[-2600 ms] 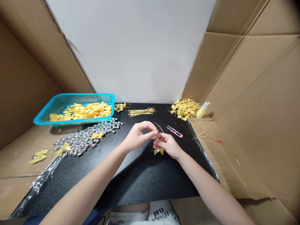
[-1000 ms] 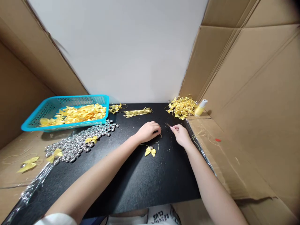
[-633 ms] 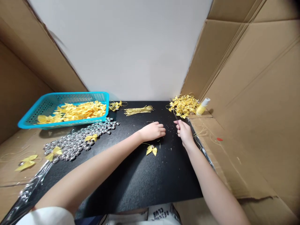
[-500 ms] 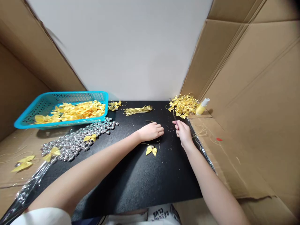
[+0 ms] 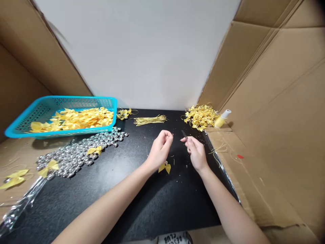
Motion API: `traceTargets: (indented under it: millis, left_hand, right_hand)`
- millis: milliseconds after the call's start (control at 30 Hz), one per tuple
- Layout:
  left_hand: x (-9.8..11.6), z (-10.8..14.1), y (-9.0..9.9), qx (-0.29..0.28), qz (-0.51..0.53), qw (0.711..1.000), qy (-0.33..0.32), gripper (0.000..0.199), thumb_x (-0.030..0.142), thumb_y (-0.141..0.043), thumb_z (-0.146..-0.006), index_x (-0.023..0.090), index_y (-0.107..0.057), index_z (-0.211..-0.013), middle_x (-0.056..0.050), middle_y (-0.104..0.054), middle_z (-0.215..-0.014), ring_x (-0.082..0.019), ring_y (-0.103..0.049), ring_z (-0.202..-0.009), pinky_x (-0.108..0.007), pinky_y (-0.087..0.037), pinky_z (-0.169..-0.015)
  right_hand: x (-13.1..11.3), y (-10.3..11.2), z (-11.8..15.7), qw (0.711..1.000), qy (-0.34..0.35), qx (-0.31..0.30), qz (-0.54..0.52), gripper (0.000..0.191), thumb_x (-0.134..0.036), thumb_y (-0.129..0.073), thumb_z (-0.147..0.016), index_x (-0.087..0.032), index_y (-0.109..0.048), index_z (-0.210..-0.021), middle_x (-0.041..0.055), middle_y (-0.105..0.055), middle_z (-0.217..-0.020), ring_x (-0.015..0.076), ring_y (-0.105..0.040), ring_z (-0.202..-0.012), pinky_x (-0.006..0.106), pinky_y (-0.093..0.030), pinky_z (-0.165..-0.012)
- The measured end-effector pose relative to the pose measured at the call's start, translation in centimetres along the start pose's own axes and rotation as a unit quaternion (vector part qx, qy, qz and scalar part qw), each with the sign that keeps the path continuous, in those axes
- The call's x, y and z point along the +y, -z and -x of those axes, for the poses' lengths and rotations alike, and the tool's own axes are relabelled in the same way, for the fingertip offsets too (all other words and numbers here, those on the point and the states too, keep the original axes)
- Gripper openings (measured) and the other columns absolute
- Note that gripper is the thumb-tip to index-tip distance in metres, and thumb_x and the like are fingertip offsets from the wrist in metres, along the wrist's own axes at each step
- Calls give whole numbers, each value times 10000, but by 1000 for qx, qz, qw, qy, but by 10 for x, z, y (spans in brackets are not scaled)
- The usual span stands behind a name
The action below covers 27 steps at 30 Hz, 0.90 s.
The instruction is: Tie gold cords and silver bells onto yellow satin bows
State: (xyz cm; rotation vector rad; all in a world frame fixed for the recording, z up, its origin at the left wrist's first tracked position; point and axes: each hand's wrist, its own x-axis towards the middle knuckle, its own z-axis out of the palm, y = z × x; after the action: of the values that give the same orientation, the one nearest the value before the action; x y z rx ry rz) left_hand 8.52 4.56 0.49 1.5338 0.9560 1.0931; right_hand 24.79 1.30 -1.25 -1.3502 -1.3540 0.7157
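Note:
My left hand [image 5: 161,149] is closed in a pinch above the black tabletop; what its fingertips hold is too small to make out. Under its wrist side, partly covered, lies a yellow ribbon bow [image 5: 165,167] with a silver bead at its top. My right hand [image 5: 198,152] is wrapped round a small dark pointed tool [image 5: 185,134], whose tip points up and toward the left hand. A gap separates the two hands. Behind them lies a bundle of gold cords [image 5: 150,120].
A blue basket [image 5: 61,133] of yellow bows stands at left, with silver beads [image 5: 73,156] spread before it. At back right are a pile of beaded bows [image 5: 200,117] and a yellow bottle with a white cap [image 5: 222,119]. Cardboard walls [image 5: 276,84] flank the table [image 5: 142,210].
My left hand has lifted from the tabletop and turned, its fingers now pinched together. The tool in my right hand shows more of its point. The view has shifted slightly.

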Motion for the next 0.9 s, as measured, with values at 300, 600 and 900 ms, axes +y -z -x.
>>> traceTargets:
  millis: [300,600,900]
  left_hand:
    - [2,12,6,23,-18,999,31,248,417,-503,-913,192,-513,-809,62,-370,-614,-91,-319,-532,-213,-275,-514]
    - [-3,14,3,24,-27,999,37,229,394,-522,-900,189,-535,-797,48,-422,-631,-95,-355,-542,-209,-302,-519]
    - [-3,13,2,27,-21,998,44,224,380,-520,-905,188,-537,-791,51,-402,-630,-91,-352,-539,-203,-302,-507]
  right_hand:
    - [-4,-17,14,999,-1,-45,-20,459,-557,-438,-928,-187,-707,-885,27,-572,-702,137,-468,-584,243,-336,-506]
    - [-4,-18,14,999,-6,-39,-8,418,-534,-462,-918,-196,-700,-856,29,-613,-731,144,-499,-598,245,-359,-516]
    - [-6,-19,14,1000,-1,-29,-3,350,-461,-486,-919,-196,-672,-787,-6,-556,-656,127,-449,-563,249,-354,-547]
